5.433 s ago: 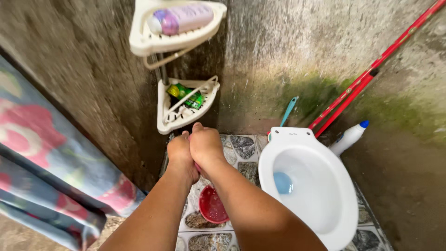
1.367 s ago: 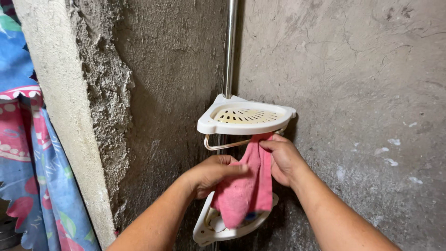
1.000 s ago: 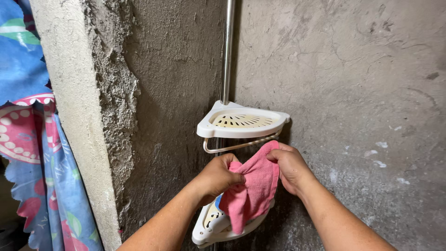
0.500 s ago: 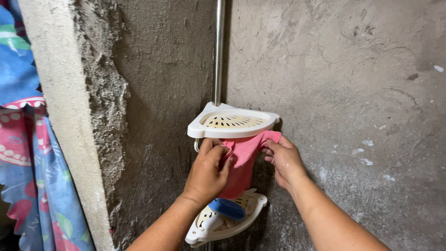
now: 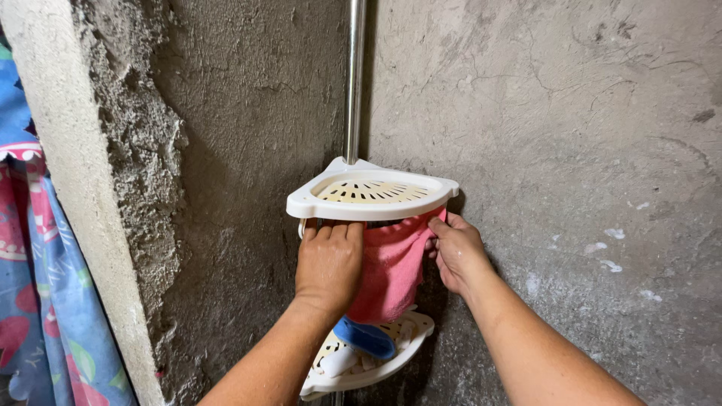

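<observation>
Cloth (image 5: 389, 267) here is a soft pink rag, looks light and floppy, draped just under the white corner shelf (image 5: 368, 203), left hand (image 5: 329, 263) and right hand (image 5: 457, 252) each pinching a top corner, which seems the best hold.

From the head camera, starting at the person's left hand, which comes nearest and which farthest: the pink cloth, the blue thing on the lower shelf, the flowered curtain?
From the left hand:
1. Pink cloth, held under the upper white plastic corner shelf, touching the hand.
2. Blue object, just below, on the lower white shelf.
3. Blue and pink flowered curtain, far off at the left edge.
</observation>
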